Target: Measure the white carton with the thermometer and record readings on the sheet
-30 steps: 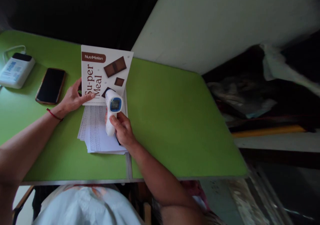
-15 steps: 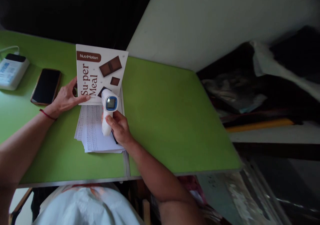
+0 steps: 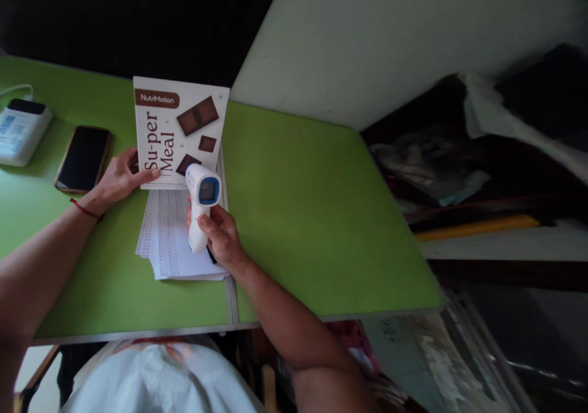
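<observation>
My left hand (image 3: 124, 174) grips the lower left edge of a white box (image 3: 202, 106) labelled "NutriMotion Su-per Meal", with pictures of brown chocolate pieces. Its thumb lies across the front, and the other fingers are partly hidden behind. The box stands upright above some printed paper sheets (image 3: 169, 241). My right hand (image 3: 223, 235) is wrapped round the handle of a white infrared thermometer (image 3: 198, 232), whose blue-framed screen faces me. The thermometer's head is in front of the box's lower right corner; whether they touch I cannot tell. A dark object, mostly hidden, shows under my right hand on the papers.
On the green table (image 3: 312, 217), a smartphone (image 3: 82, 159) lies left of my left hand. Farther left is a white device (image 3: 22, 131) with a cable. A dark panel stands behind, beside a pale wall (image 3: 367, 45). Shelves with cloth and bags (image 3: 432, 162) are at the right.
The box has shifted slightly left and up with my left hand. My right hand has turned the thermometer a little, its head moving slightly right; its screen now looks darker.
</observation>
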A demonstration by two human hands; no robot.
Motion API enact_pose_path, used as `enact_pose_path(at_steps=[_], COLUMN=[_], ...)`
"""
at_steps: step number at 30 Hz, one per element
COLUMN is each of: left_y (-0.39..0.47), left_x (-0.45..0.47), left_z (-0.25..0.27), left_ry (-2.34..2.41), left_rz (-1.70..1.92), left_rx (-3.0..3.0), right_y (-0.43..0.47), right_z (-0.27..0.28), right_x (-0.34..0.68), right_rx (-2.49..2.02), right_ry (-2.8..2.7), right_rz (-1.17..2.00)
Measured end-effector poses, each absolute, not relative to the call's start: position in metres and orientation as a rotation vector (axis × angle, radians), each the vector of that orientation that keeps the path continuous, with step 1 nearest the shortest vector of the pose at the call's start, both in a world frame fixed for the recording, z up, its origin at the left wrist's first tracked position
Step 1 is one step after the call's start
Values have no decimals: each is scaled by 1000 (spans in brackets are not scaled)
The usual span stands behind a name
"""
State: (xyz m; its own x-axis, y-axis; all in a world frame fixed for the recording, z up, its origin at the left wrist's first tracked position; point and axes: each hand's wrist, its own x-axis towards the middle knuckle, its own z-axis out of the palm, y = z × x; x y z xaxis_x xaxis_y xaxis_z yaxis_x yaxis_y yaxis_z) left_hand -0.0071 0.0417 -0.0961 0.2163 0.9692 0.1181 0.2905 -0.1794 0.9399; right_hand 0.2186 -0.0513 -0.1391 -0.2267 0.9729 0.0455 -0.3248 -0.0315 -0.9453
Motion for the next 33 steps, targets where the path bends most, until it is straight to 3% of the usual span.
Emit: enact_pose_path(at_steps=[12, 19, 25, 33], left_y=[50, 58, 66, 67], left_x=[-15, -26, -32, -29], left_z=[-105, -107, -118, -123], left_ry=[1257, 1482, 1711, 1746], left_rz=[1057, 1198, 1047, 958], left_rx=[1620, 1807, 1998, 2215], right_y=[-50, -32, -23, -27], right_z=[-140, -127, -132, -136], right_x=[223, 265, 278, 274], right_rx=[-823, -1356, -1911, -1995], right_ry=[-1165, -1467, -1768, -1919], right_rz=[1420, 873, 551, 220])
